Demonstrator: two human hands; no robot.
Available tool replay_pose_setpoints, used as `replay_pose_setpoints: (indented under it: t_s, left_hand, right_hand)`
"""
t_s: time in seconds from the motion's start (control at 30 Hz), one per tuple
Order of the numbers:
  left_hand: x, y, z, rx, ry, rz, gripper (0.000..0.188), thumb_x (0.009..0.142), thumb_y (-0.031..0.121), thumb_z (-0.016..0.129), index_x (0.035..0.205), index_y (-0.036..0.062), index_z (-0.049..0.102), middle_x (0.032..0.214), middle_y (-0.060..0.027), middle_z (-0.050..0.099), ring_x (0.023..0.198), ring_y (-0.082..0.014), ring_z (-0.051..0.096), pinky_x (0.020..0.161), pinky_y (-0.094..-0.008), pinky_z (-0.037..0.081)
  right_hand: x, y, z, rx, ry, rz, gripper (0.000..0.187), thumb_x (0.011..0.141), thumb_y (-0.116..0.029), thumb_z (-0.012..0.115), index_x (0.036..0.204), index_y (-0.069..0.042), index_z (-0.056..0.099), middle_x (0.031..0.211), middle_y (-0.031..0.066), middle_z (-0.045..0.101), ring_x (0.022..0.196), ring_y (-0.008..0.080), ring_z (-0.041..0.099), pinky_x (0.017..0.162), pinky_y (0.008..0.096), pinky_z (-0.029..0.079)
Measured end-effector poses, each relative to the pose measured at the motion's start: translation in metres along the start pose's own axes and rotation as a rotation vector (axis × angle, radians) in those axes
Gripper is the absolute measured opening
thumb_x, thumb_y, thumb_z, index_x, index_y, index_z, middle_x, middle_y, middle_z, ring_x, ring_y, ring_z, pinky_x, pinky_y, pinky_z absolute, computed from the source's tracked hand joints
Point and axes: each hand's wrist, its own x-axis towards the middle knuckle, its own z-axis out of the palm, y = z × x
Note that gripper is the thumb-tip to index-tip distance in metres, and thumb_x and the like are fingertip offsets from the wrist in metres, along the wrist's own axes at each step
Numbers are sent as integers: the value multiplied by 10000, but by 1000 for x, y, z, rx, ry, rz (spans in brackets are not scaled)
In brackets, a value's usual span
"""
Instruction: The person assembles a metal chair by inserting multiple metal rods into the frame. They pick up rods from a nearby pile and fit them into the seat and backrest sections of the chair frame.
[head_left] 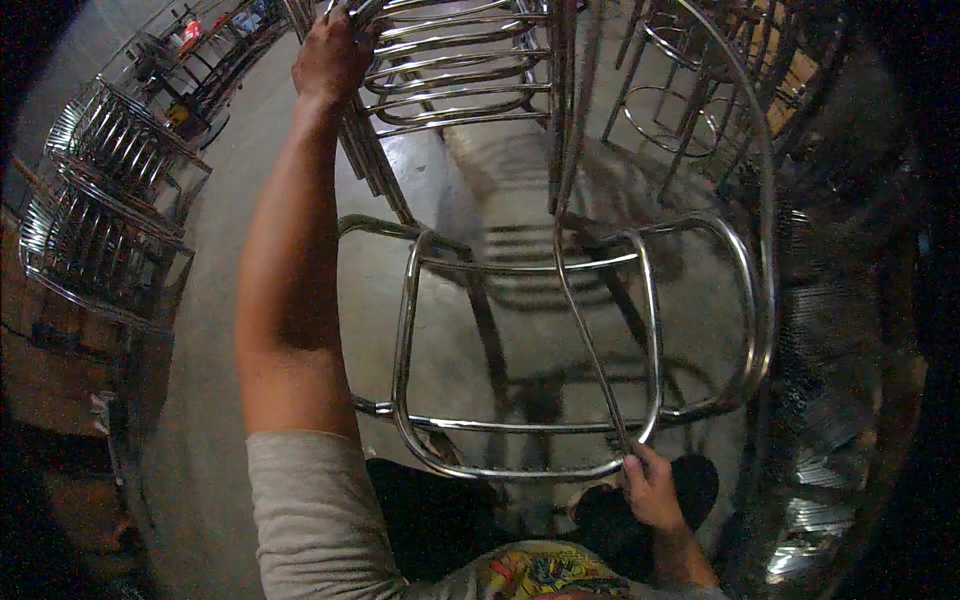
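Observation:
A chrome tubular chair frame (402, 330) stands in front of my legs, its bent tubes making a rounded seat outline and wide side loops. My right hand (655, 488) is closed on the lower end of a thin metal rod (592, 345), beside the frame's near right corner. That rod slants up toward the foot of a stack of chrome frames (460, 85); whether it joins a frame I cannot tell. My left arm stretches far forward, and my left hand (332, 58) is closed around the stack's upper left tubing. Its fingertips are partly hidden.
Stacked chrome frames (105, 200) stand at the left. Stools with ring footrests (672, 122) are at the far right. Shiny metal parts (830, 400) line the right side. Equipment (185, 110) stands at the far left on the concrete floor (215, 300).

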Motion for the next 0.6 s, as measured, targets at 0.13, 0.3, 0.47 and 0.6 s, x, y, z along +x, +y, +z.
replay_pose_setpoints:
  t_s: [0.13, 0.3, 0.47, 0.6]
  left_hand:
    - [14, -6, 2, 163, -75, 15, 381, 886, 464, 608, 1091, 143, 613, 1075, -143, 647, 949, -402, 648, 763, -516, 524]
    - [19, 2, 3, 179, 78, 198, 353, 899, 441, 599, 1075, 136, 619, 1066, -159, 648, 925, -401, 652, 742, -509, 532]
    - [44, 12, 11, 152, 8, 268, 338, 914, 421, 586, 1053, 116, 631, 1002, -184, 671, 891, -404, 658, 720, -508, 538]
    - [48, 18, 7, 178, -29, 251, 322, 921, 405, 581, 1050, 116, 637, 991, -190, 677, 902, -407, 656, 726, -518, 535]
  right_hand:
    - [-1, -15, -3, 219, -56, 108, 325, 961, -141, 508, 1187, 89, 551, 649, -3, 514, 539, 69, 457, 481, 255, 384]
    - [1, -27, -9, 42, -64, -20, 314, 922, -119, 509, 1138, 97, 583, 667, 33, 565, 563, 98, 516, 518, 272, 445]
    - [0, -27, -14, 147, -134, 54, 328, 917, -121, 494, 1166, 70, 590, 644, 16, 544, 548, 79, 494, 498, 260, 424]
    - [0, -26, -16, 96, -174, 88, 348, 932, -144, 479, 1199, 55, 580, 629, 3, 527, 537, 72, 483, 485, 250, 401]
